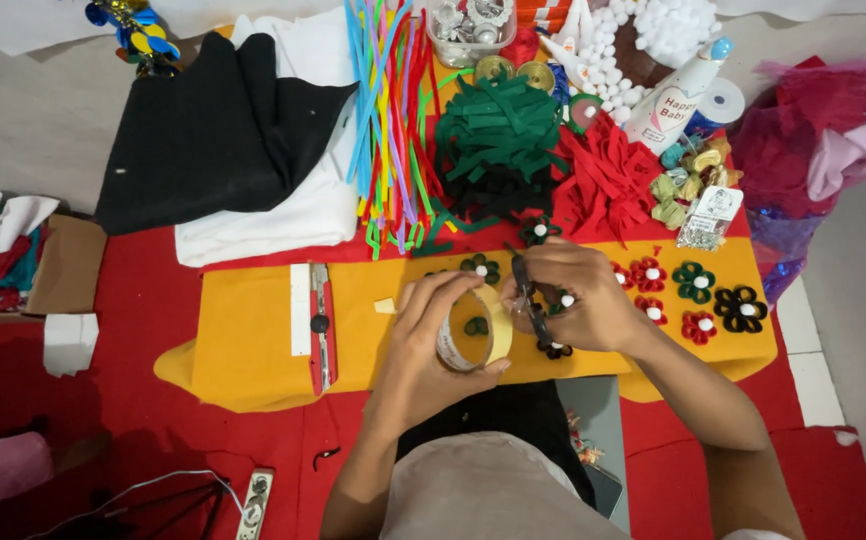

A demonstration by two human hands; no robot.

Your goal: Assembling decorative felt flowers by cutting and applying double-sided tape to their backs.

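Left to right: utility knife (321, 325) lies idle on the yellow felt sheet (253, 340). Left hand (433, 345) has its fingers curled round a tape roll (475, 330); right hand (578, 300) fingers closed on scissors (528, 298). Roughly nine felt flowers (695, 283) finished. Felt strips (498, 135) remain. Open room at the sheet's left; right edge crowded.

Roll of pale yellow tape (475, 328), standing on edge just below centre of frame, open ring facing the camera, a small green shape visible through its hole. Gripped around its left rim and underside. Dark-handled scissors (529, 298) just right of the roll, nearly upright, blades pointing up toward centre frame, touching the roll's right edge, partly hidden by the fingers holding them.
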